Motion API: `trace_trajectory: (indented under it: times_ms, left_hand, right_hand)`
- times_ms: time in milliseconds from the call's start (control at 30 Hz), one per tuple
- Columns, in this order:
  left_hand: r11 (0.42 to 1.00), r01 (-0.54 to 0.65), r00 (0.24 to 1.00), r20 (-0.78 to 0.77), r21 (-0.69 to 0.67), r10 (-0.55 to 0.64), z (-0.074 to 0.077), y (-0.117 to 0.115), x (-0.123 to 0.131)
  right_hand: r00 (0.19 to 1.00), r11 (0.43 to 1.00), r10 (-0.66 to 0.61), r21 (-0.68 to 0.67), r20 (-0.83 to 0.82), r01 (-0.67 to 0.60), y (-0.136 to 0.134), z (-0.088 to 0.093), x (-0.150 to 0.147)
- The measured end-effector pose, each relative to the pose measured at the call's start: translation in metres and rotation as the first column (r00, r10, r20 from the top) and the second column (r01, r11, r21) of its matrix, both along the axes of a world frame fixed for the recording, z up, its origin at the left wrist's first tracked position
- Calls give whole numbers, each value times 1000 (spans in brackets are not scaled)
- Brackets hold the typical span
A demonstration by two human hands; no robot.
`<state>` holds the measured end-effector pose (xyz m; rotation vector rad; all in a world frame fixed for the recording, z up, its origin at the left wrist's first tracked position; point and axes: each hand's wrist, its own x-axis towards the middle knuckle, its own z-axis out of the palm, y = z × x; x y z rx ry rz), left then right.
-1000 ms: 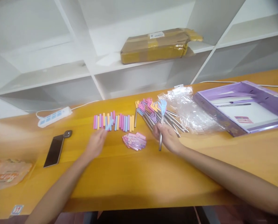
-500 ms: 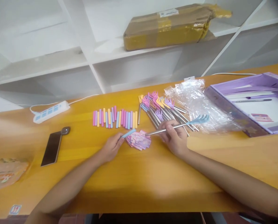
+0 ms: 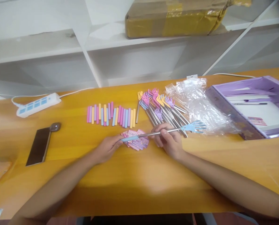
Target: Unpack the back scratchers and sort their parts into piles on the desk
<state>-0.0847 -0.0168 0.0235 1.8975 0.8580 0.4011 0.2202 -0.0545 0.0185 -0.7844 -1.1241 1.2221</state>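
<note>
My left hand [image 3: 110, 146] pinches a light blue handle sleeve [image 3: 130, 138] by its left end. In my right hand [image 3: 168, 140] is a back scratcher [image 3: 193, 126] with a silver rod and a light blue claw head pointing right. The rod's bare end meets the open end of the sleeve, nearly in one line; how far it goes in I cannot tell. Below them lies a heap of pink printed cards [image 3: 139, 143]. Behind my left hand is a row of pastel sleeves [image 3: 120, 115]. More back scratchers [image 3: 161, 101] with coloured heads are piled behind my right hand.
Clear plastic bags [image 3: 200, 103] lie right of the pile, beside a purple box [image 3: 242, 128] holding papers. At left are a phone [image 3: 37, 147], a dark rounded object [image 3: 55, 126] and a power strip [image 3: 38, 104]. A taped parcel [image 3: 177, 22] sits on the shelf.
The light blue sleeve and the rod, apart and angled before, now meet end to end and are nearly level. The view has shifted slightly.
</note>
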Motion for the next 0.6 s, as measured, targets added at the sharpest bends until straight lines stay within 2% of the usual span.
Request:
trace_trajectory:
  times_ms: [233,433,600]
  left_hand:
    - [999,0,999,35,-33,1,2,-1,2]
    - [1000,25,1000,9,0,-25,3,0,2]
    - [999,9,1000,-18,42,-8,-1,1,1]
  right_hand:
    - [999,999,49,-12,-18,-49,0,-1,1]
    - [996,995,88,-39,4,-87,2,-2,2]
    - [996,997,82,0,23,-82,0,-5,3]
